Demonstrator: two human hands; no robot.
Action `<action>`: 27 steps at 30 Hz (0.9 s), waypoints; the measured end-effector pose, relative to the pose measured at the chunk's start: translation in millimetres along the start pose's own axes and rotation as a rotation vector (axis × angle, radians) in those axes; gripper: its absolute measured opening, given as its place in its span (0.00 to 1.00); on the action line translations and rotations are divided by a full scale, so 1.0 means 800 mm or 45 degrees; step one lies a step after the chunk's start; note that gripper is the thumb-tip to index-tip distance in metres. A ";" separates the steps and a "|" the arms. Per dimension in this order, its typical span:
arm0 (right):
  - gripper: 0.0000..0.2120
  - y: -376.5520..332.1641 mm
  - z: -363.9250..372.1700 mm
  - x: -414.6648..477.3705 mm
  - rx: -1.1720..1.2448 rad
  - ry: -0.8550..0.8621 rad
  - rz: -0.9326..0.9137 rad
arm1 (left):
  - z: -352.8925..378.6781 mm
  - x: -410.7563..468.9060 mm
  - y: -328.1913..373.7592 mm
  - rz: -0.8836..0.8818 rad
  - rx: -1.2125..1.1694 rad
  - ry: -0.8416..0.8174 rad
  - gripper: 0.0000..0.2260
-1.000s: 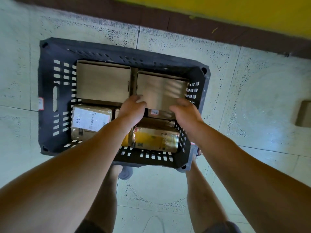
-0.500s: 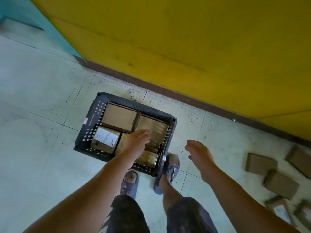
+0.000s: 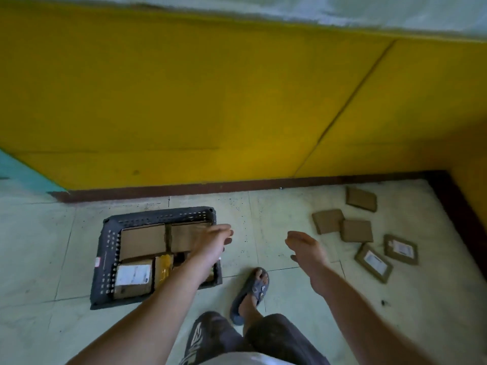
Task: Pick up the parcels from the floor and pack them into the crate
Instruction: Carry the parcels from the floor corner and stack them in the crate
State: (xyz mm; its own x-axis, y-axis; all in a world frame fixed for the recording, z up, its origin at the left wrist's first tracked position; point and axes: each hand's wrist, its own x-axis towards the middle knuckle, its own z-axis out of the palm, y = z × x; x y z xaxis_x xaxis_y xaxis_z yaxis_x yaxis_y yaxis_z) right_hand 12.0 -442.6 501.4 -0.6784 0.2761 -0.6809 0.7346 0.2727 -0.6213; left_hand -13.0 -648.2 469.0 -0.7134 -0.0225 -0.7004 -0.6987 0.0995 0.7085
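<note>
Crate [image 3: 158, 216] lies farther from left hand [image 3: 214, 242] and right hand [image 3: 307, 247].

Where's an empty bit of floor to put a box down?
Bare tiles lie between the black crate and the five loose parcels, ahead of the sandalled foot, and left of the crate. Crowded: the crate's visible layer looks full of boxes, and the right corner is littered.

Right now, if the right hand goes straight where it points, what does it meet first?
Likely only bare floor, then the skirting board; the right hand points left of the parcels. Depth unclear.
</note>
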 end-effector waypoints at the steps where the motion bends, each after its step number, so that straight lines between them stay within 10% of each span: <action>1: 0.15 0.012 -0.015 -0.013 0.040 0.034 0.008 | 0.015 -0.007 0.004 0.010 0.018 -0.032 0.10; 27: 0.16 0.350 -0.544 -0.019 0.599 0.344 0.177 | 0.642 -0.139 0.003 0.102 0.558 -0.516 0.08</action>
State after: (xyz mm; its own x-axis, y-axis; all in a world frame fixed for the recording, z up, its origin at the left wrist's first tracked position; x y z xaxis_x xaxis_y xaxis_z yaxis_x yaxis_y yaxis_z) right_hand 221.9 31.0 506.5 -0.5089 0.5234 -0.6834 0.7025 -0.2063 -0.6811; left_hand 91.9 -134.1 503.9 -0.6255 0.3742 -0.6847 -0.4951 0.4879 0.7189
